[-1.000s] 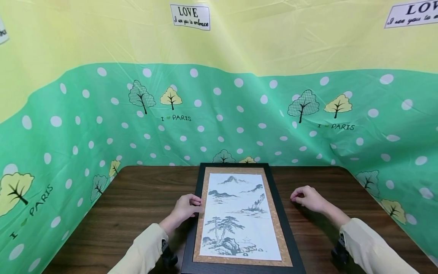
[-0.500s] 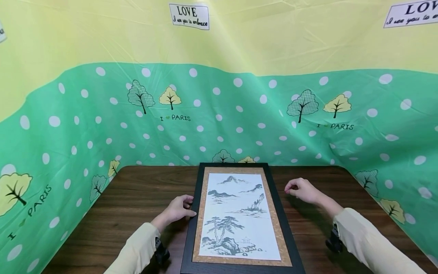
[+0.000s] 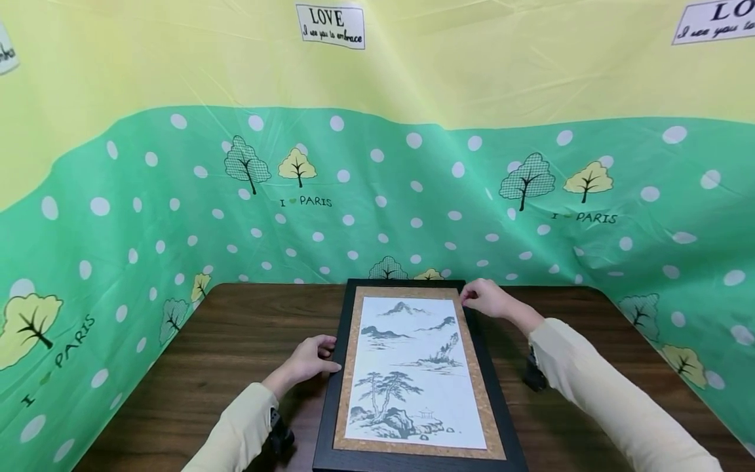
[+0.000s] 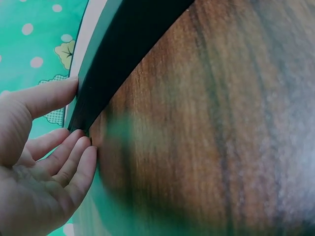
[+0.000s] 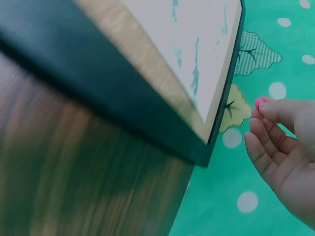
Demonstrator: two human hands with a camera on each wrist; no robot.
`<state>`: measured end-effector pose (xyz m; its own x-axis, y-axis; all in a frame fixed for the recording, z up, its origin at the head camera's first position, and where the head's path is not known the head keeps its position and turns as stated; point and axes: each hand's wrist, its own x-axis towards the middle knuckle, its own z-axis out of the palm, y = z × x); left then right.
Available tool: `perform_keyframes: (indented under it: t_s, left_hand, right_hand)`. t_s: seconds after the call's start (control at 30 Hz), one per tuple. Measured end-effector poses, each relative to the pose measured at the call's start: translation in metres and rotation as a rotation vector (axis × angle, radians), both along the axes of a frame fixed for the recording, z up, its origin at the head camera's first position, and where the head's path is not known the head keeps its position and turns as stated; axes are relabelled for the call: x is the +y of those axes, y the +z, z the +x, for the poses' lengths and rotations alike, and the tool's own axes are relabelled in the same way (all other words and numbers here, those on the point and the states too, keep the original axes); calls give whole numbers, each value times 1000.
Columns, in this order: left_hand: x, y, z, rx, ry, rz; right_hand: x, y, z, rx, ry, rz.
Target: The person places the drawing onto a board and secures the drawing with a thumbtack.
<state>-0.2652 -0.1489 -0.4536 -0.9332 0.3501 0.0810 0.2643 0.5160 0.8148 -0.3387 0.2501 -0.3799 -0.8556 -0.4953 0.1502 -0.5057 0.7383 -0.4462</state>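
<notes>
A black-framed cork board (image 3: 495,410) lies on the table, and on it is a white sheet of paper (image 3: 407,347) with an ink landscape of hills and pines. My left hand (image 3: 303,362) rests at the board's left edge, thumb and fingertips against the frame's side in the left wrist view. Over the far right corner of the frame hovers my right hand (image 3: 491,300). Between thumb and forefinger it pinches a small pink rounded thing (image 5: 258,103), mostly hidden by the fingers; I cannot tell its kind.
A dark wood-grain table (image 3: 253,328) spreads out on both sides of the board. Behind it hangs a green and yellow curtain (image 3: 354,229) with white dots and printed trees, close to the table's far edge. Black wrist cameras (image 3: 533,373) sit at the sleeves.
My right hand has moved left and away from me, from the bare table to the frame's far right corner. My left hand has drawn back slightly to the frame's left edge.
</notes>
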Motion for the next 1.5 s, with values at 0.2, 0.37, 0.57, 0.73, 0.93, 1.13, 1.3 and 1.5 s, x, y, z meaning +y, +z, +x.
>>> perform_keyframes:
  t_s: [0.2,0.37,0.57,0.73,0.93,1.13,1.3,1.5]
  left_hand:
    - [4,4,2,-54,57,-9]
    - [5,4,1,-54,59,-24]
    - [3,1,-1,-45,49,-22]
    - [4,-1,-1,-55,46,-26]
    - [4,-1,0,-60,36,-16]
    - [2,-2,-1,-58,39,-9]
    - [1,-3,-2,-59,34,-20]
    - [1,-3,-2,-57,33,-11]
  right_hand:
    - [-30,-1,-21,-74,-24,-2]
    - [-50,-13,-32,-99,-47,-58]
    - [-74,-32,-39,-139,-97,-141]
    - [-88,-48,-41,-237,-162,-287]
    - [-98,-65,-47,-273,-281,-437]
    - [-111,-68,-50,-228,-377,-381]
    - [-118,-65,-50,-247,-450,-354]
    - [-119,-59,-48,-249,-531,-357]
